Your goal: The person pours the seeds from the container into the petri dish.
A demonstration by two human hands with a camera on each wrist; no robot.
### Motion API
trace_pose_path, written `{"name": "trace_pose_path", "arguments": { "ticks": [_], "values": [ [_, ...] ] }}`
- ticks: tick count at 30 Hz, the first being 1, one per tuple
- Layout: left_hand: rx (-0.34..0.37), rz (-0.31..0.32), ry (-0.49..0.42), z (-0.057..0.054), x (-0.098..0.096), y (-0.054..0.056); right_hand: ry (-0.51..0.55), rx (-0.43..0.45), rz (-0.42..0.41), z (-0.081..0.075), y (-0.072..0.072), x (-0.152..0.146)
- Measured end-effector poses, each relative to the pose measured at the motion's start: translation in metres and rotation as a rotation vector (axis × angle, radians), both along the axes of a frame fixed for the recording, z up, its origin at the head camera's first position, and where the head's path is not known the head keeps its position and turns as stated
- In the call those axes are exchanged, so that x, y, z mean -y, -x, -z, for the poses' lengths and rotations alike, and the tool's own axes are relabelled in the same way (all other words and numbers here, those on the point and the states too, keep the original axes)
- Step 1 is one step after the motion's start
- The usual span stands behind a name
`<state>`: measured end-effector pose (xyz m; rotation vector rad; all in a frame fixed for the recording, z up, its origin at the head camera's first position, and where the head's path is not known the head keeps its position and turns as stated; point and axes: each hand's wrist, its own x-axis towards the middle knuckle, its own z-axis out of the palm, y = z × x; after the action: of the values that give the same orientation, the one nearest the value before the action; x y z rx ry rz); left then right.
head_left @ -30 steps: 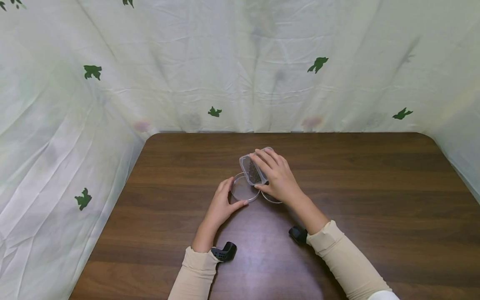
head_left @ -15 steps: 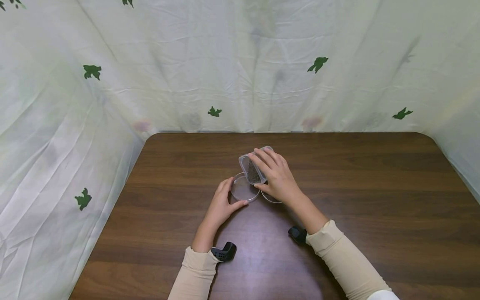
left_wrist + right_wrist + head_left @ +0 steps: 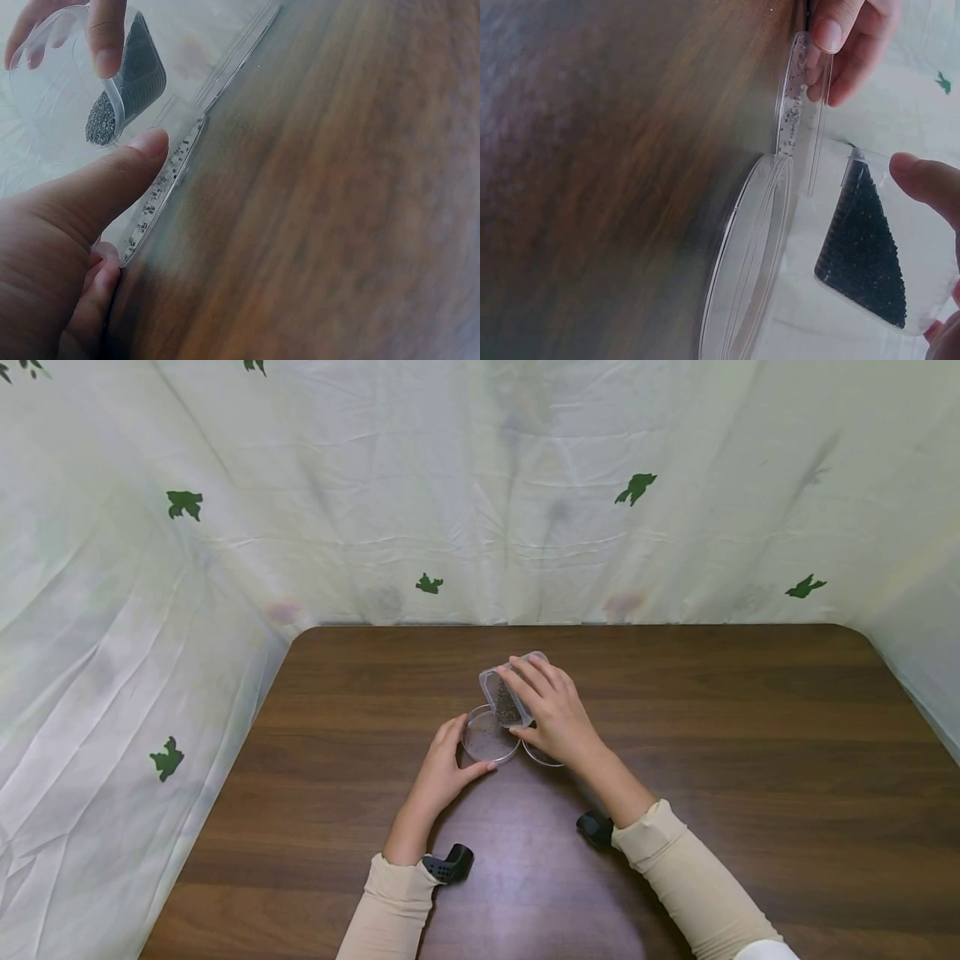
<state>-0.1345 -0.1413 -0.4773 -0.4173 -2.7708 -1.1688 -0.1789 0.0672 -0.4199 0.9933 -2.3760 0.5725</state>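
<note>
Head: mid-frame, left hand [image 3: 441,770] pinches petri dish [image 3: 511,755], right hand [image 3: 557,714] grips tilted plastic tub [image 3: 491,687] over it; likely mid-pour
Left wrist: dark granules [image 3: 100,124] at tub's lip, upper left
Right wrist: 2nd dish or lid [image 3: 742,255], lower centre; next move probably wants slow, steady tilt

The clear box-shaped plastic container [image 3: 491,687] looked smooth and glossy, its dark grains [image 3: 866,251] rough and matt. Two clear round dishes [image 3: 742,251] were smooth and shiny. The brown wood-grain tabletop [image 3: 750,760] had a soft sheen; white backdrop cloth [image 3: 345,510] and beige cloth sleeves [image 3: 392,906] were creased.
</note>
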Motion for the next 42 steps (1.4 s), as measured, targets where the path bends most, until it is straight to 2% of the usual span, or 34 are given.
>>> {"name": "trace_pose_path", "arguments": {
  "ticks": [16,42],
  "values": [
    [0.03,-0.012,-0.007,-0.001,-0.0001,-0.0003,-0.009,-0.007,0.009,-0.0004,0.0002,-0.0004],
    [0.025,-0.018,0.002,0.0021,0.0007,0.0008,-0.014,-0.011,0.015,-0.0008,-0.0007,-0.0004]
  ]
}}
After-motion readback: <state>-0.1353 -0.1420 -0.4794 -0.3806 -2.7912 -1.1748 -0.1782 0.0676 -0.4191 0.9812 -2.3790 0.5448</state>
